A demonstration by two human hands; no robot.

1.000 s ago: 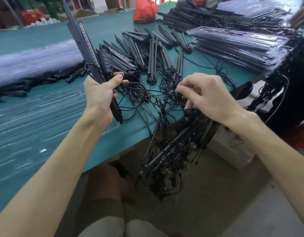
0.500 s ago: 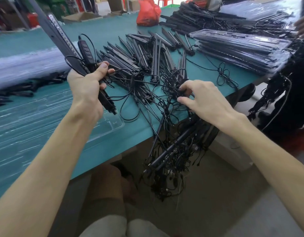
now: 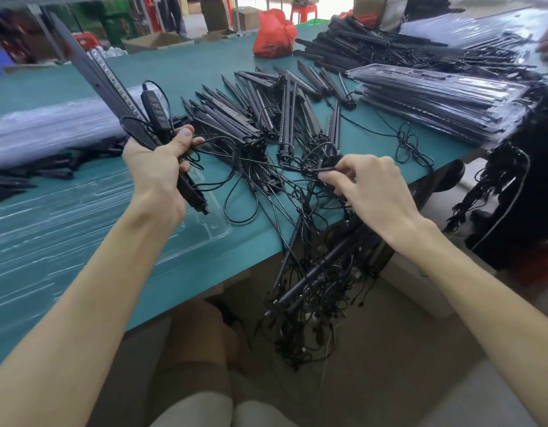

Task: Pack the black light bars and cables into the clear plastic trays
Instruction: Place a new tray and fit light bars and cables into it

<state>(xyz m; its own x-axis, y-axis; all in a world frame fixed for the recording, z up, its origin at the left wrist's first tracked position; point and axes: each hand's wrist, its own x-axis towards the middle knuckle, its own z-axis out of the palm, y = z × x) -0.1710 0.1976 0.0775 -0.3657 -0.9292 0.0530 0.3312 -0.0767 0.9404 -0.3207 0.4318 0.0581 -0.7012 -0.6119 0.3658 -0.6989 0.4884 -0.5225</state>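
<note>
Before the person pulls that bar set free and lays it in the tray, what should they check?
Left hand grips light bars: ok.
Right hand pinches a cable: ok.
That cable clear of the tangle: not ok, other cables cross it.
Clear tray lies by the left hand: ok.
Tangle fully on the table: not ok, part hangs over the edge.
Cable belongs to held bars: cannot tell.

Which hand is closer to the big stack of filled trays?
Right. The right hand pinches a cable near the stack; the left hand grips light bars much farther left.
</note>
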